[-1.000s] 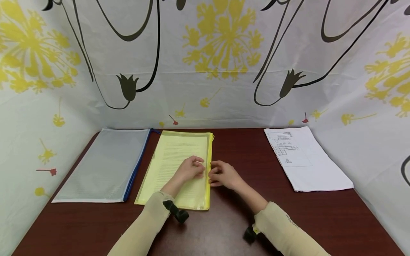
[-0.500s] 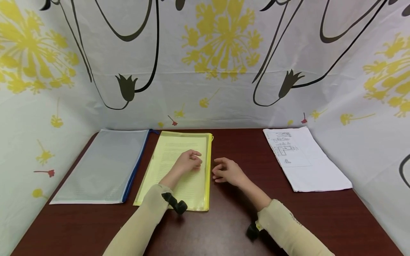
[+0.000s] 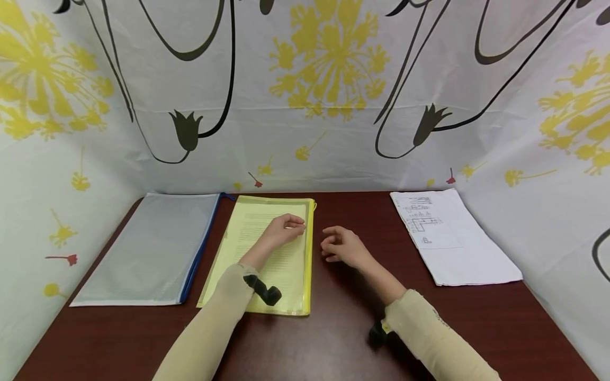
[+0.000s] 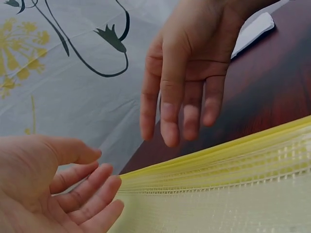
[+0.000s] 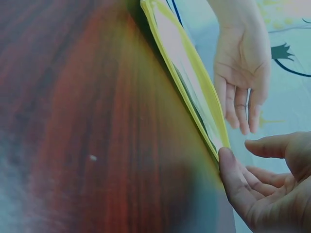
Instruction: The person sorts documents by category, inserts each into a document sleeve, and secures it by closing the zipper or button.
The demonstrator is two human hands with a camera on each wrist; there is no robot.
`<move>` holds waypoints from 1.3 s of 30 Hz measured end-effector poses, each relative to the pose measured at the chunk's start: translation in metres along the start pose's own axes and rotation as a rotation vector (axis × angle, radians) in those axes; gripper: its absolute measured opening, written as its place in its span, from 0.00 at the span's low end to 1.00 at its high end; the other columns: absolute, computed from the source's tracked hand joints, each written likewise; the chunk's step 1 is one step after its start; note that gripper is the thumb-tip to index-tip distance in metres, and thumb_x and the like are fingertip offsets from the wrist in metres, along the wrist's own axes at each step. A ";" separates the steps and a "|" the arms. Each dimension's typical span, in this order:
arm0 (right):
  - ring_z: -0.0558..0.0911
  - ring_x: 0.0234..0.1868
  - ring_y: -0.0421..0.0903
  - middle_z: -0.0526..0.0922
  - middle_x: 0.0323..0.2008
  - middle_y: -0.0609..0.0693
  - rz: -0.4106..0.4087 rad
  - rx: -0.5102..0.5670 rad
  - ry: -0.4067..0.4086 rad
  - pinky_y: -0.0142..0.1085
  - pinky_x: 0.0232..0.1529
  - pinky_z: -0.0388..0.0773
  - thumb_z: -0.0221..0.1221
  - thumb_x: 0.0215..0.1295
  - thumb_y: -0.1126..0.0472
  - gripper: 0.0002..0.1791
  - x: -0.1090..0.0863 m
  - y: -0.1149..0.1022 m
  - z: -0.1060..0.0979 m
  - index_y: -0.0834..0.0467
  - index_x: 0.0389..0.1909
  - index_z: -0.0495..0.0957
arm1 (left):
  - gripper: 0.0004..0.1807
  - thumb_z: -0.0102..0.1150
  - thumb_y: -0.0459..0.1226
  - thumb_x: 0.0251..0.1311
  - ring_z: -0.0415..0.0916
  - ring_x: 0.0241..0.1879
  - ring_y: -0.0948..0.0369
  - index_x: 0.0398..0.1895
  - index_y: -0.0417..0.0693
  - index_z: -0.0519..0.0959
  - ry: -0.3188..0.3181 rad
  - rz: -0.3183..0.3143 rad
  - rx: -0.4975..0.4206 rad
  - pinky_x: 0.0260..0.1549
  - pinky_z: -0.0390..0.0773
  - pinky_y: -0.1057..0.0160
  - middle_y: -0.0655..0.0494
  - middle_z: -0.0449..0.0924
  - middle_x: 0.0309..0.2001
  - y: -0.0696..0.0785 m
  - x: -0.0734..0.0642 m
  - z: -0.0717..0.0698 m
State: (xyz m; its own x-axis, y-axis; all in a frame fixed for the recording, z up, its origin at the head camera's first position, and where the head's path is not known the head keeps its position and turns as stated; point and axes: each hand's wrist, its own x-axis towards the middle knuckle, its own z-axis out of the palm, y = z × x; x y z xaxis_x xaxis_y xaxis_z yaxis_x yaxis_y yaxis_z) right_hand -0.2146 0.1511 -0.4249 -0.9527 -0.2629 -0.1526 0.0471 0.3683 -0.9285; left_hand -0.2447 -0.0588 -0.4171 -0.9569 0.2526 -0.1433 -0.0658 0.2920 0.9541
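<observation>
Table, grey folder, yellow folder, papers

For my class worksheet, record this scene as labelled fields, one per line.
Left grip: bare hand above yellow zip folder, empty
Right grip: bare hand right of that folder, empty
Folder contents: printed page, seen through cover
At left: blue-edged zip folder, lying flat
At right: paper stack, line drawing on top
Surface: dark red-brown table

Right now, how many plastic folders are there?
2: a yellow plastic folder beneath the left hand; a whitish, blue-edged plastic folder left of it. Any stacked underneath wouldn't show.
</observation>
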 end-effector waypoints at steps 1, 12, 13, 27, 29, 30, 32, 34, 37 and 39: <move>0.86 0.40 0.50 0.82 0.47 0.67 0.000 -0.005 0.005 0.43 0.40 0.89 0.56 0.70 0.68 0.25 0.002 0.000 -0.001 0.69 0.67 0.66 | 0.16 0.56 0.35 0.70 0.79 0.58 0.49 0.57 0.38 0.77 -0.005 0.016 0.022 0.59 0.80 0.55 0.42 0.81 0.56 0.000 0.001 0.000; 0.86 0.46 0.54 0.81 0.51 0.65 -0.006 -0.040 0.077 0.43 0.44 0.88 0.57 0.70 0.67 0.23 0.031 -0.009 -0.013 0.67 0.64 0.70 | 0.17 0.58 0.36 0.69 0.71 0.67 0.48 0.58 0.40 0.78 0.067 0.119 0.093 0.67 0.73 0.49 0.44 0.78 0.62 -0.008 0.021 -0.001; 0.86 0.47 0.55 0.81 0.51 0.64 -0.008 -0.052 0.089 0.42 0.45 0.88 0.57 0.70 0.67 0.22 0.035 -0.010 -0.013 0.66 0.64 0.71 | 0.17 0.58 0.36 0.69 0.71 0.68 0.48 0.58 0.41 0.78 0.079 0.120 0.099 0.67 0.73 0.49 0.45 0.78 0.63 -0.009 0.023 -0.001; 0.79 0.58 0.58 0.81 0.57 0.61 -0.036 -0.309 0.232 0.50 0.56 0.81 0.59 0.70 0.62 0.20 0.085 -0.009 -0.015 0.61 0.61 0.76 | 0.27 0.60 0.40 0.68 0.63 0.73 0.49 0.70 0.47 0.70 0.002 0.098 0.241 0.73 0.64 0.48 0.49 0.69 0.72 -0.029 0.036 -0.002; 0.79 0.59 0.58 0.81 0.58 0.61 -0.042 -0.309 0.233 0.50 0.57 0.80 0.59 0.70 0.63 0.20 0.092 -0.006 -0.016 0.61 0.61 0.76 | 0.28 0.59 0.40 0.69 0.62 0.74 0.49 0.71 0.47 0.70 -0.001 0.100 0.240 0.74 0.63 0.48 0.50 0.69 0.72 -0.031 0.036 -0.002; 0.79 0.60 0.58 0.80 0.59 0.61 -0.043 -0.312 0.228 0.51 0.58 0.80 0.59 0.70 0.63 0.20 0.095 -0.004 -0.016 0.61 0.62 0.75 | 0.28 0.59 0.40 0.69 0.62 0.74 0.50 0.71 0.47 0.69 -0.003 0.103 0.239 0.74 0.63 0.48 0.50 0.68 0.72 -0.032 0.036 -0.001; 0.78 0.62 0.58 0.79 0.61 0.61 -0.038 -0.317 0.210 0.51 0.59 0.79 0.59 0.70 0.63 0.21 0.101 -0.001 -0.018 0.61 0.63 0.75 | 0.28 0.59 0.40 0.69 0.62 0.74 0.50 0.71 0.48 0.69 -0.007 0.108 0.244 0.74 0.63 0.48 0.50 0.68 0.72 -0.034 0.037 -0.001; 0.76 0.64 0.58 0.77 0.63 0.61 -0.031 -0.343 0.188 0.52 0.62 0.78 0.59 0.70 0.63 0.23 0.107 0.001 -0.019 0.60 0.64 0.74 | 0.28 0.59 0.40 0.69 0.61 0.74 0.50 0.71 0.48 0.69 -0.009 0.112 0.244 0.74 0.63 0.48 0.50 0.68 0.73 -0.035 0.037 0.000; 0.72 0.68 0.60 0.73 0.67 0.61 -0.034 -0.401 0.154 0.54 0.65 0.75 0.59 0.71 0.63 0.24 0.115 0.002 -0.019 0.60 0.66 0.72 | 0.28 0.59 0.40 0.69 0.61 0.74 0.50 0.71 0.49 0.69 -0.009 0.111 0.236 0.73 0.64 0.47 0.51 0.67 0.73 -0.035 0.037 0.000; 0.69 0.70 0.60 0.72 0.68 0.62 -0.045 -0.452 0.135 0.55 0.66 0.73 0.59 0.71 0.63 0.24 0.120 0.001 -0.019 0.60 0.66 0.73 | 0.28 0.59 0.40 0.69 0.60 0.75 0.50 0.71 0.49 0.69 -0.006 0.111 0.225 0.74 0.63 0.47 0.52 0.67 0.73 -0.034 0.036 -0.002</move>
State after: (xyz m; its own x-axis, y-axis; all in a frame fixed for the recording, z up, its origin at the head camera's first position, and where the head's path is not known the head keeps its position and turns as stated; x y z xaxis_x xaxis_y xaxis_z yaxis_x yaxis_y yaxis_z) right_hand -0.3342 0.1367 -0.4382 -0.9826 -0.1806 -0.0425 -0.1023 0.7186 -0.6879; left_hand -0.2780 -0.0612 -0.4540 -0.9530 0.2999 -0.0434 0.1048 0.4604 0.8815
